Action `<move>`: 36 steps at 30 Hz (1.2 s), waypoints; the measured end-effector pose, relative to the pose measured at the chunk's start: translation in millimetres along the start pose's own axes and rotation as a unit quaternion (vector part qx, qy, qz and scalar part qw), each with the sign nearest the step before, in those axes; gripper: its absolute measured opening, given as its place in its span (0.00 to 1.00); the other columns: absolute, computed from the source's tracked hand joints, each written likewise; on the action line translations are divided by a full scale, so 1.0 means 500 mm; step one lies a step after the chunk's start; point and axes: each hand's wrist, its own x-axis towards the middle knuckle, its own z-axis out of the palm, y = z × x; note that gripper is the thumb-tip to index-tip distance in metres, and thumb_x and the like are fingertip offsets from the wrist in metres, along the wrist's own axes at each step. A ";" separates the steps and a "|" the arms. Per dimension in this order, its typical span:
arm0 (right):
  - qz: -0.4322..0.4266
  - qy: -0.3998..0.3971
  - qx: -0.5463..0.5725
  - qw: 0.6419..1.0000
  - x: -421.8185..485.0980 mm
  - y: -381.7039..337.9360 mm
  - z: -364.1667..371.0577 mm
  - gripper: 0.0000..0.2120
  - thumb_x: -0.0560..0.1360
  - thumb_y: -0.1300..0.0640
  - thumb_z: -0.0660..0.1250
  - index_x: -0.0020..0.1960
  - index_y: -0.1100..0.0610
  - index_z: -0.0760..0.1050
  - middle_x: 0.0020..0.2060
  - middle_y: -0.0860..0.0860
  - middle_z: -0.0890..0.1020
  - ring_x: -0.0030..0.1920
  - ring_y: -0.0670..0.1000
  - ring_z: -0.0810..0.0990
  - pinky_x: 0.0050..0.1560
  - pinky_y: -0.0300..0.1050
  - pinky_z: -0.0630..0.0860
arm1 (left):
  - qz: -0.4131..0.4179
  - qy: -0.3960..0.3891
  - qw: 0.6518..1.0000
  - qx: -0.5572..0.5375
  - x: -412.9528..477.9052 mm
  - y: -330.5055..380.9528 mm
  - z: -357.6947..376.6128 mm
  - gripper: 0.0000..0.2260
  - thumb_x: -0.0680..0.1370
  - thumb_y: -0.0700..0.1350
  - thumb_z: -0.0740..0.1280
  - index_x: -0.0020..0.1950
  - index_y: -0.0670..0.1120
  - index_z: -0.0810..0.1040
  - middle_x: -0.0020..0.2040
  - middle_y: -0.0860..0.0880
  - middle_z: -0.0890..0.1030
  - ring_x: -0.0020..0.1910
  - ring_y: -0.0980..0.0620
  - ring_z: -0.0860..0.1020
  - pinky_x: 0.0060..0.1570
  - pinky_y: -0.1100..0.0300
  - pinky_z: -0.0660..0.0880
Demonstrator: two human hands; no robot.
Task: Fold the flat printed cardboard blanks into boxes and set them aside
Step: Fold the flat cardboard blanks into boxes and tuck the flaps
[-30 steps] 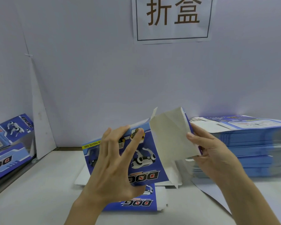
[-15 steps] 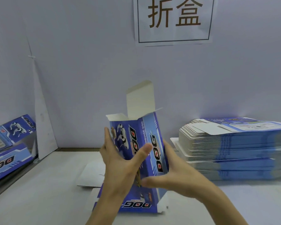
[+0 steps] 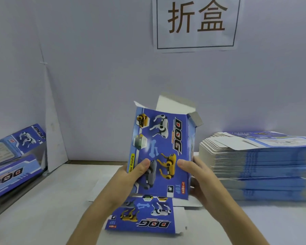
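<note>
I hold a blue printed "DOG" box (image 3: pixel 163 149) upright above the table, its broad front face toward me and its white top flaps standing open. My left hand (image 3: pixel 131 175) grips its lower left edge, thumb on the front. My right hand (image 3: pixel 200 175) grips its lower right edge, thumb on the front. Another flat printed blank (image 3: pixel 145 216) lies on the table just below the box, face up. A tall stack of flat blanks (image 3: pixel 258 165) sits at the right.
Folded boxes (image 3: pixel 12 156) lie piled at the left edge beyond a dark gap. A white wall with a paper sign (image 3: pixel 196 23) stands close behind. A white sheet (image 3: pixel 95 190) lies under the loose blank on the white table (image 3: pixel 42 209).
The blank has gone from a half-open sheet to an upright box shape. It turned so its broad front faces me, and both hands shifted to its lower edges.
</note>
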 end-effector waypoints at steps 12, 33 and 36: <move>0.069 0.035 -0.032 0.996 0.018 0.021 0.003 0.33 0.61 0.37 0.65 0.65 0.47 0.70 0.52 0.57 0.82 0.39 0.58 0.86 0.35 0.49 0.80 | -0.037 0.204 0.950 -0.233 -0.026 0.040 -0.193 0.26 0.60 0.55 0.75 0.55 0.45 0.81 0.48 0.41 0.84 0.41 0.46 0.84 0.37 0.53 0.81; 0.133 -0.003 -0.264 0.955 0.019 0.057 0.024 0.05 0.79 0.58 0.65 0.52 0.53 0.79 0.47 0.52 0.83 0.45 0.52 0.83 0.41 0.42 0.78 | -0.198 -0.254 0.788 0.525 0.055 -0.156 -0.010 0.37 0.74 0.52 0.72 0.77 0.56 0.55 0.78 0.47 0.53 0.75 0.40 0.56 0.69 0.43 0.61; 0.103 -0.001 -0.283 0.953 0.019 0.063 0.019 0.05 0.79 0.57 0.65 0.52 0.50 0.78 0.48 0.50 0.84 0.46 0.49 0.83 0.43 0.41 0.79 | -0.173 -0.256 0.787 0.534 0.050 -0.149 -0.021 0.32 0.73 0.57 0.71 0.74 0.55 0.63 0.72 0.48 0.64 0.71 0.44 0.64 0.60 0.53 0.66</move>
